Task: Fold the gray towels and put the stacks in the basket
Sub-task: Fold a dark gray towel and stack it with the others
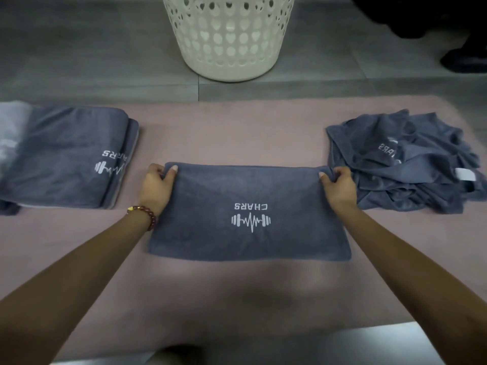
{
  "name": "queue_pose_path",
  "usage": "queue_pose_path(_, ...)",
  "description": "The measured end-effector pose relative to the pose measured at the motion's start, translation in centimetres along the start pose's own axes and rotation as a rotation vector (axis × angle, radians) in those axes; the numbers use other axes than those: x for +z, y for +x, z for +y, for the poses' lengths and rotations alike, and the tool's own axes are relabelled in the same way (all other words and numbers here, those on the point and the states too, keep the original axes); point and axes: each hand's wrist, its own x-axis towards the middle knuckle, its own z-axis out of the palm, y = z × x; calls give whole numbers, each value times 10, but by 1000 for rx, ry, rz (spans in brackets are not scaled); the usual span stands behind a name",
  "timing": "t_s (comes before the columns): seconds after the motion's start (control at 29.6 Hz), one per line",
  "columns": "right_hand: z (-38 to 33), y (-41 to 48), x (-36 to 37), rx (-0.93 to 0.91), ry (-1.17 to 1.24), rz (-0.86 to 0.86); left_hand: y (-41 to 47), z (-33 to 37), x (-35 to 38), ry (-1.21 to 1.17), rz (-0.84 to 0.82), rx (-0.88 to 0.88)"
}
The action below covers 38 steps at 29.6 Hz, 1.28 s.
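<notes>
Dusty-pink cloth mat covers the work surface. White perforated plastic basket stands on gray floor just beyond mat's far edge, ctr. Folded gray rectangular towel w/ white CHARS logo lies flat mid-mat. Stack of folded gray towels sits at L; crumpled pile of gray towels at R. Left hand pinches towel's far-L corner, fingers curled round it; right hand grips far-R corner likewise, just beside pile. Reddish bead bracelet on L wrist.

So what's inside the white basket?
Through the holes of the basket only its own pale far wall shows, nothing gray. Its top is cut off by the picture, so I cannot be sure.
</notes>
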Motion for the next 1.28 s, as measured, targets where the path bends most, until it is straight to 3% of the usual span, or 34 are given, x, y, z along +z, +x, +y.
queue_pose_path(0.1, 11, -6, -12, 52, 209, 26, -22, -9, -15, -47, -40, -62)
queue_pose_path(0.24, 43, -47, -30, 127, 242, -78, -74, -29, -31, -82, -81, -79)
queue_pose_path(0.34, 56, -79, -37, 41, 237, -50, -108, -42, -31, -185, -6, -14)
queue_pose_path(0.57, 52, -112, -35, -227, -4, 62, -127, -48, -33, -88, -41, 186)
queue_pose_path(0.68, 56, -111, -33, -219, -80, 68, -128, -41, -32, -167, -4, 182)
queue_pose_path(0.85, 62, -108, -29, -214, -230, -23, -122, -54, -35, 123, -19, 97)
queue_pose_path(0.98, 61, -110, -29, -214, -380, -25, -129, -52, -34, 312, -13, 145)
queue_pose_path(1.12, 65, -118, -22, -186, -218, 177, -137, -54, -20, 386, 178, 143)
queue_pose_path(1.18, 64, -120, -20, -301, -201, 278, -136, -47, -12, 461, 246, 284)
queue_pose_path(1.28, 58, -124, -9, -577, -350, 202, -132, -22, 9, 553, 1, 663)
